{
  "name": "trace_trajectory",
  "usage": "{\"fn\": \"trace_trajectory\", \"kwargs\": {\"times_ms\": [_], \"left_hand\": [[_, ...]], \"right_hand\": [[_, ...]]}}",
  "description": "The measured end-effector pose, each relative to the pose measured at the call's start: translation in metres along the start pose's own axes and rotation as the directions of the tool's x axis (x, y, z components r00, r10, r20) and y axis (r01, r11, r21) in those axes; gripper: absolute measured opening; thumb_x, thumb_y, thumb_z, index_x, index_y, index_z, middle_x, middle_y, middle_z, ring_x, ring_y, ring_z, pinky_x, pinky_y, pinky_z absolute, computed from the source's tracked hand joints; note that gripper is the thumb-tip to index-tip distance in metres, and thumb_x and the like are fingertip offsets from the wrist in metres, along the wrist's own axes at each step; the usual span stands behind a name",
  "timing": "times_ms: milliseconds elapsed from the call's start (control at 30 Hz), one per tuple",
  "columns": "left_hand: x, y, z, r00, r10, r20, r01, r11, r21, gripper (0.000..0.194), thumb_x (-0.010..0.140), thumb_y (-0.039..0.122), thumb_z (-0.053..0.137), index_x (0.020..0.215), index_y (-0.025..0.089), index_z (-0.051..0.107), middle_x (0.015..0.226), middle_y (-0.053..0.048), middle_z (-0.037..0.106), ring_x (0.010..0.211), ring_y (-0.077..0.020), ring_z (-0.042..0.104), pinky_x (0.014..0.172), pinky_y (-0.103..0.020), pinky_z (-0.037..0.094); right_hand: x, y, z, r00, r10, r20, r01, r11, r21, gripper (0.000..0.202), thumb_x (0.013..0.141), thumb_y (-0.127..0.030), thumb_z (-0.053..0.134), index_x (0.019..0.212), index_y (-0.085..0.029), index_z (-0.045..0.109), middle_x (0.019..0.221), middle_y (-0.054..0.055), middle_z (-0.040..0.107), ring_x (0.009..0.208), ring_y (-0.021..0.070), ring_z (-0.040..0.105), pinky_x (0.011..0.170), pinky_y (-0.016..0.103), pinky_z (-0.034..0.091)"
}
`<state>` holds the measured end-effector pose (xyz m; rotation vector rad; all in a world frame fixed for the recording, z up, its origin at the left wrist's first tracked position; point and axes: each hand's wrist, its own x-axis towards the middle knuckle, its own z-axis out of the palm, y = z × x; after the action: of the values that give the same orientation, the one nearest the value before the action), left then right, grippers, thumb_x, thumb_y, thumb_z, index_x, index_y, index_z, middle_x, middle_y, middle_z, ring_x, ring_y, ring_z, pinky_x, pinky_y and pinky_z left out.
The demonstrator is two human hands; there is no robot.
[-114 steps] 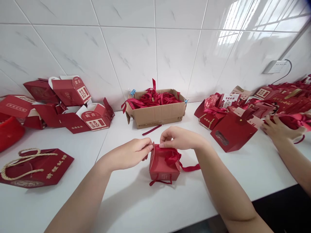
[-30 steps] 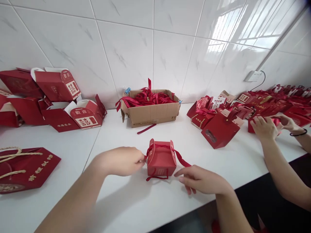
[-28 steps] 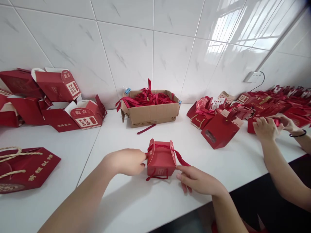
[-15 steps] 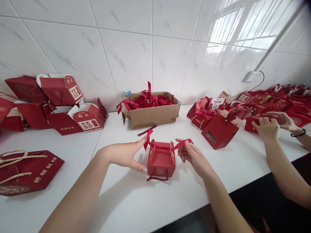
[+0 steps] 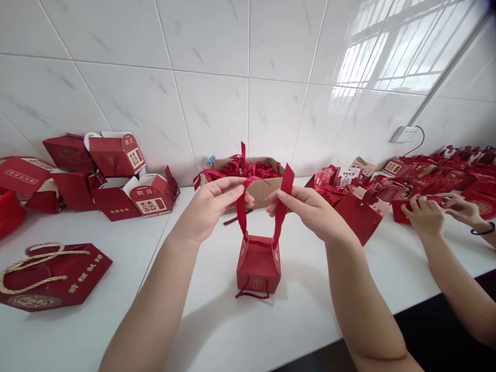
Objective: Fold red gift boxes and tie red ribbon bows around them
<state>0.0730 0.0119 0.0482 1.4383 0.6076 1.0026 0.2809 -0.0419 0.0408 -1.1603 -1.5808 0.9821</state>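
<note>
A small red gift box [image 5: 258, 261] stands on the white table in front of me, a dark red cord loop hanging from its near side. Red ribbon [image 5: 241, 213] passes through its top, and both ends are pulled upward. My left hand [image 5: 214, 203] pinches one ribbon end between thumb and fingers, above the box's left side. Opposite it, my right hand [image 5: 306, 206] pinches the other end, whose tip sticks up past the fingers. Neither hand touches the box itself.
Behind my hands, a cardboard carton [image 5: 267, 183] holds many red ribbons. Red boxes [image 5: 116, 155] are piled at left, near a rope-handled red bag [image 5: 58, 276]. More red boxes [image 5: 358, 212] crowd the right, where another person's hands [image 5: 430, 214] hold a red box.
Both my hands have risen from beside the box and drawn closer together, lifting the ribbon ends. My left hand has closed on its end. The view has tilted up slightly.
</note>
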Motion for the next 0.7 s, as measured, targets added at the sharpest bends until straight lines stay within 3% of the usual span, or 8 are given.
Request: {"fn": "trace_trajectory", "kwargs": {"times_ms": [200, 433, 567, 700], "left_hand": [[-0.001, 0.006, 0.011, 0.976, 0.171, -0.137, -0.185, 0.978, -0.097, 0.010, 0.082, 0.025, 0.066, 0.088, 0.018, 0.070, 0.070, 0.001, 0.064, 0.066, -0.0099, 0.060, 0.067, -0.022, 0.051], [-0.004, 0.001, 0.024, 0.892, 0.372, -0.259, -0.329, 0.924, 0.193, 0.011, 0.080, 0.031, 0.070, 0.085, 0.022, 0.073, 0.073, 0.000, 0.070, 0.078, -0.0140, 0.066, 0.079, -0.026, 0.053], [-0.003, -0.002, 0.028, 0.848, 0.459, -0.266, -0.382, 0.876, 0.294, 0.008, 0.077, 0.029, 0.072, 0.082, 0.023, 0.074, 0.079, 0.000, 0.071, 0.079, -0.0156, 0.066, 0.075, -0.028, 0.053], [-0.002, -0.002, 0.029, 0.850, 0.475, -0.228, -0.388, 0.857, 0.339, 0.007, 0.078, 0.028, 0.071, 0.082, 0.024, 0.074, 0.076, 0.000, 0.069, 0.075, -0.0160, 0.064, 0.069, -0.029, 0.052]], "right_hand": [[0.009, -0.003, 0.013, 0.998, -0.064, 0.004, 0.063, 0.993, 0.104, 0.033, 0.094, -0.044, 0.046, 0.090, -0.018, 0.066, 0.081, 0.005, 0.071, 0.085, 0.0168, 0.066, 0.086, 0.033, 0.048], [0.007, -0.004, 0.015, 0.978, -0.193, -0.078, 0.204, 0.962, 0.181, 0.031, 0.095, -0.041, 0.047, 0.098, -0.019, 0.069, 0.078, 0.003, 0.072, 0.084, 0.0161, 0.068, 0.084, 0.031, 0.051], [0.006, -0.004, 0.014, 0.968, -0.224, -0.114, 0.242, 0.953, 0.181, 0.029, 0.094, -0.039, 0.048, 0.099, -0.019, 0.070, 0.077, 0.003, 0.072, 0.083, 0.0162, 0.069, 0.083, 0.032, 0.052], [0.004, -0.005, 0.014, 0.955, -0.252, -0.154, 0.276, 0.946, 0.167, 0.029, 0.095, -0.038, 0.048, 0.098, -0.020, 0.071, 0.077, 0.003, 0.072, 0.079, 0.0162, 0.069, 0.081, 0.033, 0.054]]}}
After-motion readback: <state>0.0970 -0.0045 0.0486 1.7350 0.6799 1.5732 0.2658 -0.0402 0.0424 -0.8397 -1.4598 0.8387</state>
